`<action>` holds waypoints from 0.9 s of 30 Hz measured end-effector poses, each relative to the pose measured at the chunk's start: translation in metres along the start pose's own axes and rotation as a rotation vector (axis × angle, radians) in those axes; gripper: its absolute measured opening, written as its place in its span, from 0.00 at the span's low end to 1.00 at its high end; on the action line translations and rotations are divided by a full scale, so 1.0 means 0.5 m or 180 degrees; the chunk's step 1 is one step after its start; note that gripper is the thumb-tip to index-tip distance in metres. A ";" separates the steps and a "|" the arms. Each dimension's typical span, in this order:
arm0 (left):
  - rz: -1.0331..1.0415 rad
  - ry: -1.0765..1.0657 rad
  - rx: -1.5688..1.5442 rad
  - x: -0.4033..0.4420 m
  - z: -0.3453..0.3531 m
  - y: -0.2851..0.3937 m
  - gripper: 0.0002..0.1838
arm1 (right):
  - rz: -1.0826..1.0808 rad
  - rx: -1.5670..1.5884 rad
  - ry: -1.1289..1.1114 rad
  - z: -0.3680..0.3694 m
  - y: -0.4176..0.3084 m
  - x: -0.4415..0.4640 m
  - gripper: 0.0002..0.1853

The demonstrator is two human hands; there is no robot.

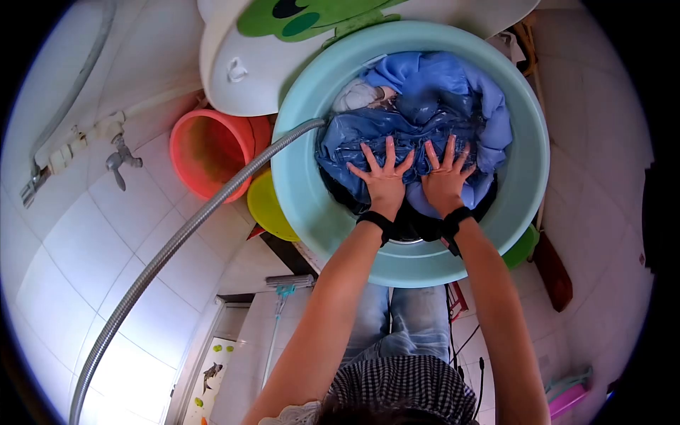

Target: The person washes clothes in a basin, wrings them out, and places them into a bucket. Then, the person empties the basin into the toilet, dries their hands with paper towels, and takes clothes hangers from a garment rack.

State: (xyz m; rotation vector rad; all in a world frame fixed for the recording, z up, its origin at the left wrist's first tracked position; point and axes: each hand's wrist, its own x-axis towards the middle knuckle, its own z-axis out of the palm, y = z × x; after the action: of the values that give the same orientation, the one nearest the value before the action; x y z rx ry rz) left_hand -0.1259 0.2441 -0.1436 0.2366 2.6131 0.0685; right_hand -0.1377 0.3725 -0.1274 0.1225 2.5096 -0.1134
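Note:
A large light-green basin (pixel 297 205) holds wet clothes in shades of blue. Both my hands press flat on a dark blue garment (pixel 354 131) in its middle. My left hand (pixel 384 177) has its fingers spread, and my right hand (pixel 446 173) lies beside it with fingers spread too. A lighter blue garment (pixel 496 120) curls along the far and right side of the basin. At the upper left sits a greyish-white cloth (pixel 354 95). Dark fabric shows below my wrists. The end of a grey metal hose (pixel 212 205) reaches over the basin's left rim to the clothes.
Left of the basin stand a red bucket (pixel 184 156) and a yellow basin (pixel 268 205). A tap (pixel 122 161) juts from the tiled wall. Behind is a white board with a green cartoon (pixel 248 78). A mop (pixel 283 290) leans lower left; a green item (pixel 523 248) is at right.

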 end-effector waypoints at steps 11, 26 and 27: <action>-0.0008 0.0213 0.0022 0.004 0.001 0.002 0.29 | 0.0165 0.0119 -0.0109 -0.010 -0.006 0.001 0.35; 0.0504 -0.0109 -0.0418 0.051 -0.171 -0.041 0.59 | -0.0787 0.0406 0.0471 -0.138 0.000 0.030 0.61; 0.0494 -0.0155 -0.0422 0.054 -0.166 -0.040 0.59 | -0.0787 0.0417 0.0425 -0.133 0.000 0.032 0.61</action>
State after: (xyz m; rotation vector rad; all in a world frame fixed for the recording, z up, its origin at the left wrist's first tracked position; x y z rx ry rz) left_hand -0.1932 0.2288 -0.0868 0.3881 2.5255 0.2852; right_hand -0.1894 0.3808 -0.0831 -0.1321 2.6403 -0.3821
